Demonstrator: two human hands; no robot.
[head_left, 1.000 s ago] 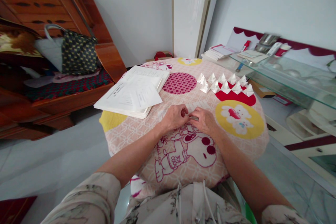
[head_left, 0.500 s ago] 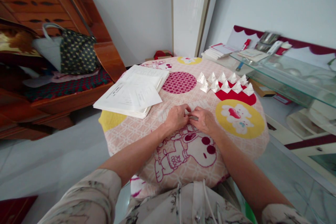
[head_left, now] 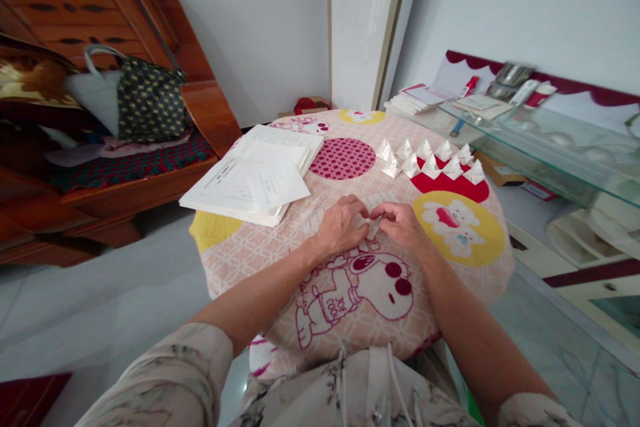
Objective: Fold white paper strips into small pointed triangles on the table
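Observation:
My left hand point(head_left: 342, 223) and my right hand point(head_left: 403, 224) meet at the middle of a round table point(head_left: 230, 252) covered in a pink cartoon cloth. Both pinch a small folded piece of white paper point(head_left: 372, 226) between their fingertips, just above the cloth. Most of that paper is hidden by my fingers. Beyond my hands, several folded white paper shapes point(head_left: 431, 161) stand in two rows on the cloth. A stack of printed white sheets point(head_left: 255, 175) lies at the table's left side.
A wooden bench point(head_left: 125, 180) with a patterned bag point(head_left: 145, 99) stands at the left. A glass shelf point(head_left: 555, 147) with papers and metal cups runs along the right. A tall white appliance point(head_left: 361, 27) stands behind the table.
My hands have shifted slightly towards me and the folded paper between my fingers has turned, showing more of its white face.

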